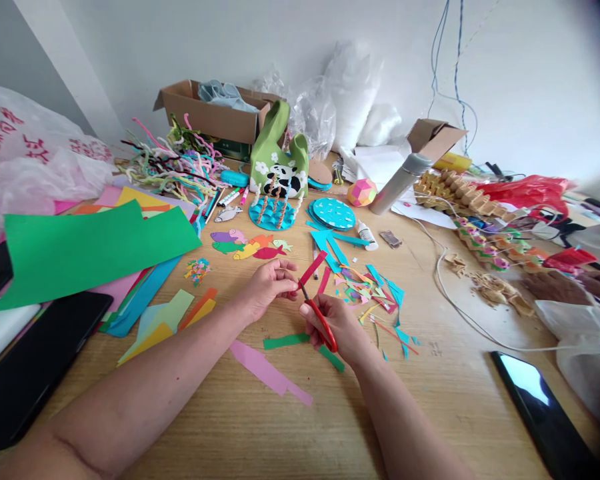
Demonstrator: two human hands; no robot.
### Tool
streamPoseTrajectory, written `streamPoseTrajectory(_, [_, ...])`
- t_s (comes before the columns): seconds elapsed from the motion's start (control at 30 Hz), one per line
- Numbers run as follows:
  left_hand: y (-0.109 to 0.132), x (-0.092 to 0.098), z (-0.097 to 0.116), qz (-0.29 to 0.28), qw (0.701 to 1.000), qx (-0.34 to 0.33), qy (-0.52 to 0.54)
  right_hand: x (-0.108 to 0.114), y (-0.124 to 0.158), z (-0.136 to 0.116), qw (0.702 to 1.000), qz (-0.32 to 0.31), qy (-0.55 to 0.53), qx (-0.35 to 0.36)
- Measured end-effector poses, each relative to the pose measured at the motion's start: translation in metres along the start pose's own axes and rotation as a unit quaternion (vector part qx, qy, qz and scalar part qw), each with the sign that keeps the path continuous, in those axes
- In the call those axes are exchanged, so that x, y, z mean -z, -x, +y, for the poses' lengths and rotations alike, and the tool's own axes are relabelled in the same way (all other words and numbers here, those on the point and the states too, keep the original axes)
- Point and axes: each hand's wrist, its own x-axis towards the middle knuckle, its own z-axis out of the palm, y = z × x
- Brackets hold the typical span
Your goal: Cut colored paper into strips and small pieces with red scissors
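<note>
My left hand (269, 285) pinches the lower end of a red paper strip (312, 267) that slants up to the right. My right hand (336, 327) is closed round red-handled scissors (321, 319), whose blades point up-left at the strip's base. Both hands hover over a wooden table (430, 393). Green paper strips (286, 341) and a pink paper strip (267, 368) lie just below the hands. Several coloured paper scraps (370, 293) are scattered to the right of the hands.
Coloured paper sheets, a big green sheet (90, 250) on top, lie at left beside a black tablet (27, 370). Paper fish (250, 245), a panda craft (279, 175), pipe cleaners (173, 163) and cardboard boxes sit behind. A phone (543, 407) lies at right. Another person's hands (565, 287) rest far right.
</note>
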Motion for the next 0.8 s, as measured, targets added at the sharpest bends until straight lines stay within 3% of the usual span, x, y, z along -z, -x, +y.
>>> streamPoseTrajectory(0.8, [0.0019,-0.0019,0.0013,-0.003,1.000,0.012,-0.007,-0.0012,0.0010,-0.0003,1.000,0.002,-0.007,-0.009])
